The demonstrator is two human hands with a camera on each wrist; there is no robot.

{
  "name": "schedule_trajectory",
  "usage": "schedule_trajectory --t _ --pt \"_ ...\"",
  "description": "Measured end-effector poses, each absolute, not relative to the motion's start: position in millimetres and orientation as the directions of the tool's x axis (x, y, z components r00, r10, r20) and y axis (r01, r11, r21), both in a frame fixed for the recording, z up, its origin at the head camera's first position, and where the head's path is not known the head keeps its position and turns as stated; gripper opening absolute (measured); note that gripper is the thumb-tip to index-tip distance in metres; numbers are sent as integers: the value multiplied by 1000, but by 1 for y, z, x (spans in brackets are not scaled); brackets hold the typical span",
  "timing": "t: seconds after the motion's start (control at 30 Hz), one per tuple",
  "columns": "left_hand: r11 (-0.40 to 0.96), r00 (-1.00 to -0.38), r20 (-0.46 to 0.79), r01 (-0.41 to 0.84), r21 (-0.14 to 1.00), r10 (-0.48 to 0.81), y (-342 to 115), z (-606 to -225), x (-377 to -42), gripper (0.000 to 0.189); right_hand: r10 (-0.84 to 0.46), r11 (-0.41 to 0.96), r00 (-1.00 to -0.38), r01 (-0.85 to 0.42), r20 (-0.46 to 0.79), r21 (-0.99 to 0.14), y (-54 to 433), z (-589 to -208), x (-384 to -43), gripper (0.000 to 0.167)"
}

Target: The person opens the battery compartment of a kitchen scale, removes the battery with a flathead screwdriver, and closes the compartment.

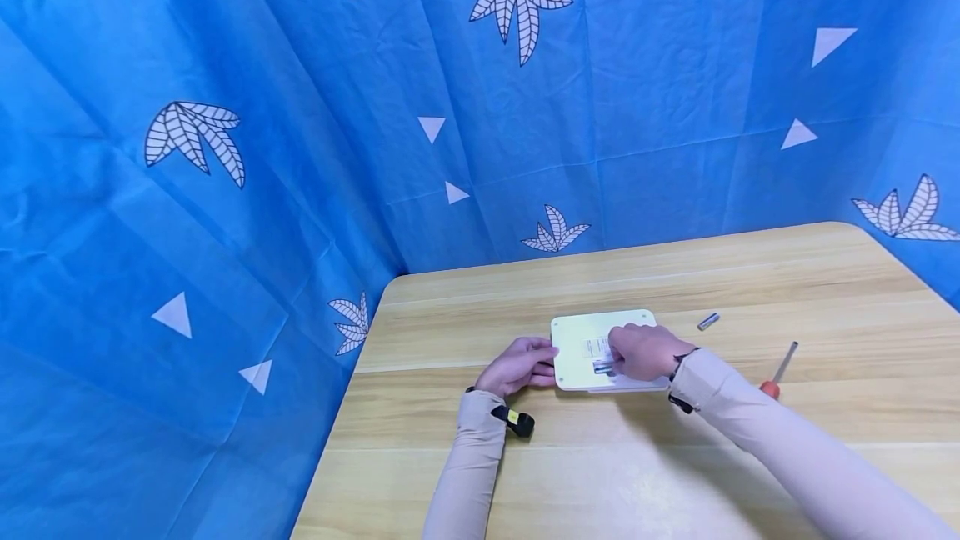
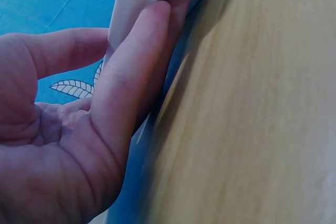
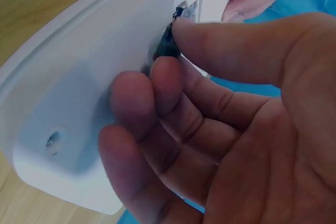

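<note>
A white, flat device point(image 1: 572, 338) with rounded corners, corner screws and a printed label lies back side up. My left hand point(image 1: 521, 365) grips its left edge; in the left wrist view the thumb point(image 2: 73, 48) is on one face and the fingers point(image 2: 126, 72) lie along the other. My right hand point(image 1: 643, 351) is over the device's right half. Between its thumb and fingertips it pinches a small dark battery point(image 3: 168, 44) at the battery slot. Silvery battery contents point(image 1: 603, 367) show in the slot, just left of the right hand.
A loose blue and silver battery point(image 1: 708, 321) lies on the wooden table point(image 1: 465, 311) to the right of the device. Farther right is a screwdriver point(image 1: 772, 387) with a red handle. A blue patterned curtain point(image 1: 660, 107) hangs behind and to the left of the table.
</note>
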State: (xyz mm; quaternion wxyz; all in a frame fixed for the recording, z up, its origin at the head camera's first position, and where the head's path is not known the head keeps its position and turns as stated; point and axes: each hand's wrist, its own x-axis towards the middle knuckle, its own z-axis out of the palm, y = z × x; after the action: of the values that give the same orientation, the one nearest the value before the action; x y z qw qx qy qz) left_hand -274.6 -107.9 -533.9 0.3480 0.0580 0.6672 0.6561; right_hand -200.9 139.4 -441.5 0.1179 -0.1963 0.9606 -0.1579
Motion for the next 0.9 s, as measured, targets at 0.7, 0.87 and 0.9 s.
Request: schedule_trajectory --t 0.7,0.87,0.9 --pt "135 -753 -386 -375 917 533 -107 -532 -275 40 -328 799 -944 -289 20 -527 134 -458 -206 24" --pt "137 -755 -385 -372 918 530 -108 -533 -274 41 -291 795 -956 -268 45 -544 127 -459 -202 30" --pt "137 -755 -385 -372 918 531 -108 -532 -274 41 -284 796 -957 -264 50 -545 126 -459 -201 31"
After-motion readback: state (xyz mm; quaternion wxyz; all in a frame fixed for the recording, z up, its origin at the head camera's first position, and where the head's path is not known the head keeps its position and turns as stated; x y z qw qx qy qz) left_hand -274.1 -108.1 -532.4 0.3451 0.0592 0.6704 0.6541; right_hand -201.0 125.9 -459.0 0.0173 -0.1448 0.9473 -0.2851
